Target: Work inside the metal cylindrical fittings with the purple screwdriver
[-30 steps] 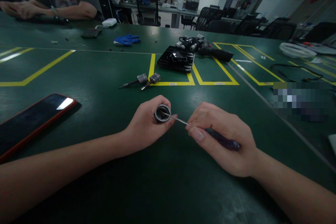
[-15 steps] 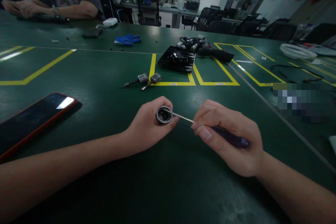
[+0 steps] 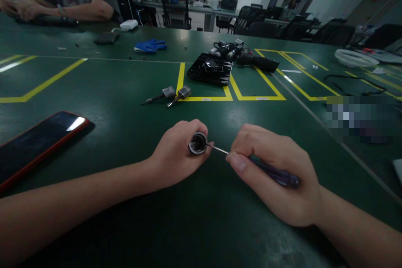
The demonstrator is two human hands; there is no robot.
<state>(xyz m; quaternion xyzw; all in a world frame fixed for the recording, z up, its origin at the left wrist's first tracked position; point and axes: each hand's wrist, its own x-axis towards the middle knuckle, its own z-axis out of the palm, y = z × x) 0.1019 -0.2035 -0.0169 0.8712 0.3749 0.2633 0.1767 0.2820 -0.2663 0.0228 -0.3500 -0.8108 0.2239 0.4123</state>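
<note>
My left hand (image 3: 177, 153) is closed around a dark hollow cylinder (image 3: 197, 143), its round open end turned toward me. Inside the rim it is dark, and small parts there are hard to make out. My right hand (image 3: 276, 171) grips a screwdriver (image 3: 274, 173) by its dark purple handle, thumb and fingertips pinched near the shaft. The thin metal shaft points left, its end at the right rim of the cylinder; whether the tip goes inside or passes behind I cannot tell. Beyond my hands lie two metal motor-like parts with shafts (image 3: 184, 93) (image 3: 168, 92).
A red-cased phone (image 3: 40, 146) lies at the left. Further back are a black glossy panel (image 3: 210, 69), a heap of cabled metal parts (image 3: 230, 49), a black tube-like piece (image 3: 259, 63) and a blue glove (image 3: 150, 45). Another person's forearms (image 3: 84, 10) rest at the far left.
The screwdriver's shaft has shifted from across the cylinder's opening to its right rim. My right hand has moved slightly down, and the cylinder's mouth is turned a little more toward me.
</note>
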